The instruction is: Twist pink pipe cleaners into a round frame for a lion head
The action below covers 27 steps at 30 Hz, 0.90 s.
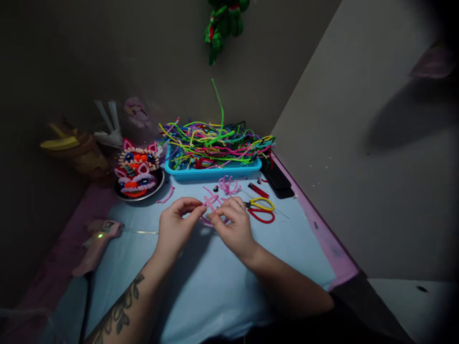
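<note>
While both hands meet at the centre of the frame over the blue surface, the left hand and right hand each pinch a pink pipe cleaner, each grip closed on it. Its held stretch seems to run left to right between the fingertips, equally near both hands; its bends are hard to read in the dim light. Scissors lie just right of the right hand. A tray sits above, a glue gun lower left.

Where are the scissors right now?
Head view: the scissors lie on the table just right of the right hand, near the red lighter and in front of the blue tray.
</note>
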Each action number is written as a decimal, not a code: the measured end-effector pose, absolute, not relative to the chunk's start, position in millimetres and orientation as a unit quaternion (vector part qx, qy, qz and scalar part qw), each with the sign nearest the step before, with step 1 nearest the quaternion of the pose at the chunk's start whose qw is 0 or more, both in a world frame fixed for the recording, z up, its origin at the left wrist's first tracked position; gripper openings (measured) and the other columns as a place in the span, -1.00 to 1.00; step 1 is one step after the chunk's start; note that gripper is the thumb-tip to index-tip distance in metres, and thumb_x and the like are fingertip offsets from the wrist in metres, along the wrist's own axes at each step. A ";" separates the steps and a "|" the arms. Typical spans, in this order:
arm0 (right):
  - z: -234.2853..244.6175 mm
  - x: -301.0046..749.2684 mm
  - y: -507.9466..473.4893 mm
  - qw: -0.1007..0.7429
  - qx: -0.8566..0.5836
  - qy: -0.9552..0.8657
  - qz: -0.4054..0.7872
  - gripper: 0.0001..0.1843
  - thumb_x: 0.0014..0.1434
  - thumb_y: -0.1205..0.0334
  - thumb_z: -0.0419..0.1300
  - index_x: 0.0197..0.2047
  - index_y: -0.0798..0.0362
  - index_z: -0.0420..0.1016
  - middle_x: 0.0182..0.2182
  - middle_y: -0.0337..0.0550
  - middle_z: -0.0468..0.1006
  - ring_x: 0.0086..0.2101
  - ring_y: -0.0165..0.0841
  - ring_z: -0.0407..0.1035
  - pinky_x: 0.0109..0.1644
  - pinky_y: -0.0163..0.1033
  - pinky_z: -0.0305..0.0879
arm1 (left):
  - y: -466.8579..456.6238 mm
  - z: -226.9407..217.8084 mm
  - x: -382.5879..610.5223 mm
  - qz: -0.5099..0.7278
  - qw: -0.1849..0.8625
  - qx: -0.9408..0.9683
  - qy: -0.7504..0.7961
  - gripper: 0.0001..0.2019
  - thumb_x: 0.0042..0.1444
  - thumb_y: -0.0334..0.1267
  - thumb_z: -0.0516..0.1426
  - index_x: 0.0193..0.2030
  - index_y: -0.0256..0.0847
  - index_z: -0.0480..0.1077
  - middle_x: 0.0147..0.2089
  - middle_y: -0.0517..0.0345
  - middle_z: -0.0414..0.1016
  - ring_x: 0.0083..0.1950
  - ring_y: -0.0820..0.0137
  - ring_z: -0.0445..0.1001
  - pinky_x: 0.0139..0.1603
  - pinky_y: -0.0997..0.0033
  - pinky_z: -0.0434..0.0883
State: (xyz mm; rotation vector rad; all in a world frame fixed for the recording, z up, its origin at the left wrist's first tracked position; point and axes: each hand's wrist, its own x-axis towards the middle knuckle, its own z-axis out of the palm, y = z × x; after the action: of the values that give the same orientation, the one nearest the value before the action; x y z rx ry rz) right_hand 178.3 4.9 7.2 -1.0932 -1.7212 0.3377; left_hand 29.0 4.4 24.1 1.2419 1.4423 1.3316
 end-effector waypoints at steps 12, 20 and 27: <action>3.5 176.6 5.0 0.463 -0.447 -0.761 0.079 -0.79 0.19 0.20 0.24 -0.48 -0.02 0.52 -0.51 -0.22 0.46 -0.29 -0.28 0.27 -0.10 -0.11 0.13 | 8.5 23.4 30.3 0.563 0.558 0.368 0.485 -0.66 -0.20 -0.19 0.38 -0.37 -0.21 0.33 -0.51 0.29 0.48 -0.47 0.52 0.41 -0.37 0.54 0.33; 3.8 178.6 3.0 0.452 -0.424 -0.782 0.069 -0.88 0.15 0.17 0.27 -0.39 -0.02 0.52 -0.44 -0.20 0.50 -0.24 -0.25 0.29 -0.08 -0.07 0.15 | 7.9 27.1 29.8 0.575 0.523 0.397 0.488 -0.69 -0.14 -0.22 0.32 -0.40 -0.17 0.24 -0.52 0.37 0.35 -0.47 0.54 0.35 -0.38 0.53 0.29; 9.7 186.9 7.5 0.499 -0.357 -0.788 0.050 -0.77 0.22 0.38 0.16 -0.10 -0.07 0.51 -0.20 -0.14 0.57 -0.09 -0.23 0.32 0.08 -0.03 0.22 | 5.2 27.4 27.2 0.529 0.521 0.475 0.472 -0.72 -0.04 -0.24 0.27 -0.34 -0.15 0.19 -0.44 0.32 0.38 -0.39 0.49 0.37 -0.32 0.49 0.31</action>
State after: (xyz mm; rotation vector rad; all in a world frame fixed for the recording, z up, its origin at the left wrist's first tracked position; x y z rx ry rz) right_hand 186.9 7.5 9.7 -0.8634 -1.9074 0.1209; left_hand 27.2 5.2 27.4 1.1381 1.1311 1.2675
